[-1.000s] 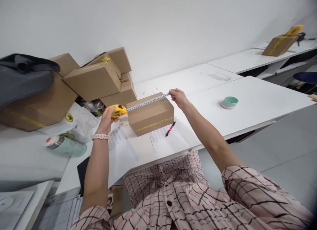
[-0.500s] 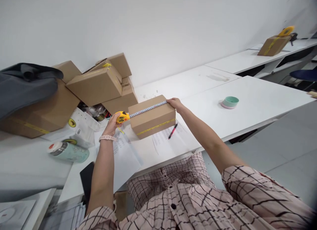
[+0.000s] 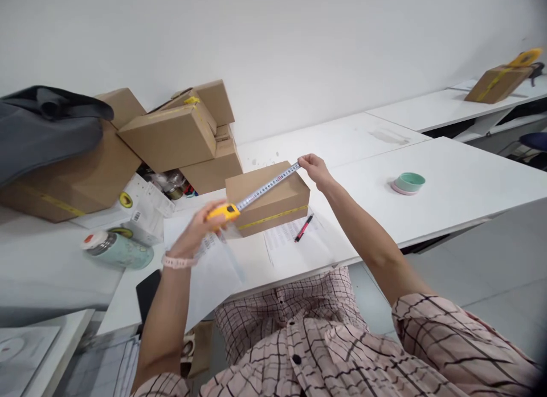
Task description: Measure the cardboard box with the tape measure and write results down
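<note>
A small brown cardboard box [image 3: 273,206] with a yellow strip on its side sits on the white table [image 3: 448,186] in front of me. My left hand [image 3: 199,229], blurred by motion, is closed round a yellow tape measure case [image 3: 223,211] near the box's front left corner. The white tape blade [image 3: 268,186] runs diagonally over the box top to my right hand [image 3: 314,168], which pinches the blade's end at the far right corner. A pink band is on my left wrist.
Several brown boxes [image 3: 171,135] are stacked at the back left, under a dark bag [image 3: 47,129]. A teal bottle [image 3: 115,252] lies on its side at left. Printed sheets [image 3: 294,243] and a red pen [image 3: 303,228] lie beside the box. A green tape roll [image 3: 409,183] sits further right.
My left hand has pulled the tape case toward me and down, from the box's far left edge to its near left corner. The blade now crosses the top diagonally. My right hand rose slightly.
</note>
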A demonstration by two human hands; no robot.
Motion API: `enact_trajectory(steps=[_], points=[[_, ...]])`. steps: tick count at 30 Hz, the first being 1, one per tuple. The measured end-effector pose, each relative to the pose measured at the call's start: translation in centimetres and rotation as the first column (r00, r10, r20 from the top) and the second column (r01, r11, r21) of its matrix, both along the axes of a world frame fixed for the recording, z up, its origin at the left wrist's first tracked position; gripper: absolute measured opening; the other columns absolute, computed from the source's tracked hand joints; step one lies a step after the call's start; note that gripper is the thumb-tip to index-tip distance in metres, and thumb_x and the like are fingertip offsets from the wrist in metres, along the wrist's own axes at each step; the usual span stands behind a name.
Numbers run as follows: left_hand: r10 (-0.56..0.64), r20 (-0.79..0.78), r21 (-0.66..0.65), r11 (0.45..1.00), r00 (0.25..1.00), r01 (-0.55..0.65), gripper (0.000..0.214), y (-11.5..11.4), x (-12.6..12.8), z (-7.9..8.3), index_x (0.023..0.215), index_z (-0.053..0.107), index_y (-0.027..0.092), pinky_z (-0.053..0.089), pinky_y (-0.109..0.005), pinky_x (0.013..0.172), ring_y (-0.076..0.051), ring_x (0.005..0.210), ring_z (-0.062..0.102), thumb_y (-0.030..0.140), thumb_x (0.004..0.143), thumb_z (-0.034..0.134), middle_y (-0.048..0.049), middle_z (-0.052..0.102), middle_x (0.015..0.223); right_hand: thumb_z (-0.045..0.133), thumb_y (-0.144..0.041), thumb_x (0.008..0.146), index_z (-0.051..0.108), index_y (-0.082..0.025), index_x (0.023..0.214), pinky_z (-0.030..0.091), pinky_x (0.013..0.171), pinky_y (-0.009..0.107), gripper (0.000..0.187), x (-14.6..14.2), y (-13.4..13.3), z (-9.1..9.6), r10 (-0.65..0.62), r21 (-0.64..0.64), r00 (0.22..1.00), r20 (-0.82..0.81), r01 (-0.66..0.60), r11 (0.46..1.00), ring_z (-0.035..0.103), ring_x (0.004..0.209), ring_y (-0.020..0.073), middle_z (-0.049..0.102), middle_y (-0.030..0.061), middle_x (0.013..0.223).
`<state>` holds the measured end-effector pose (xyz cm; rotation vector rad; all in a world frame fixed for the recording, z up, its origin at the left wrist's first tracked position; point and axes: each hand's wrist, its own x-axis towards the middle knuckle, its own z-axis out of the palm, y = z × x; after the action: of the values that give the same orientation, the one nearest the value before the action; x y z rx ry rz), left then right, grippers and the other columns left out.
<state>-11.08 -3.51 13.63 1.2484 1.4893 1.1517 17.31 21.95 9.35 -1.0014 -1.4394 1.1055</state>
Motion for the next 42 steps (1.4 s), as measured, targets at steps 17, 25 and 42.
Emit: enact_trajectory(steps=[17, 25, 42], points=[[-0.018, 0.626, -0.054, 0.996, 0.78, 0.067, 0.066, 2.6, 15.0, -5.0, 0.111, 0.059, 0.015, 0.058, -0.03, 0.051, -0.023, 0.073, 0.075, 0.064, 0.071, 0.078, -0.0114, 0.069, 0.11, 0.051, -0.036, 0.096, 0.072, -0.02, 0.093, 0.035, 0.107, 0.052, 0.027, -11.0, 2.9, 2.2, 0.099, 0.077, 0.637, 0.765, -0.243, 0.967, 0.059, 0.115, 0.0341, 0.07, 0.0149, 0.111], [0.03, 0.62, -0.081, 0.996, 0.784, 0.026, 0.063, 2.5, 16.6, -5.1, 0.108, 0.06, 0.014, 0.059, -0.029, 0.05, -0.022, 0.071, 0.075, 0.062, 0.07, 0.078, -0.009, 0.067, 0.109, 0.047, -0.037, 0.096, 0.071, -0.022, 0.088, 0.035, 0.109, 0.048, 0.03, -10.8, 2.6, 2.3, 0.116, 0.059, 0.572, 0.812, -0.279, 0.959, 0.065, 0.108, 0.0293, 0.076, 0.01, 0.107], [0.414, 0.301, 0.195, 0.855, 0.859, -0.481, 0.067, -2.5, 7.4, -5.6, 0.117, 0.051, 0.024, 0.058, -0.025, 0.05, -0.016, 0.069, 0.071, 0.049, 0.066, 0.086, -0.0024, 0.061, 0.108, 0.024, -0.076, 0.095, 0.06, -0.025, 0.136, 0.049, 0.09, 0.042, 0.075, 3.9, -4.6, -2.8, 0.007, 0.065, 0.884, 0.468, -0.043, 0.997, 0.068, 0.087, 0.0253, 0.072, 0.0048, 0.081]])
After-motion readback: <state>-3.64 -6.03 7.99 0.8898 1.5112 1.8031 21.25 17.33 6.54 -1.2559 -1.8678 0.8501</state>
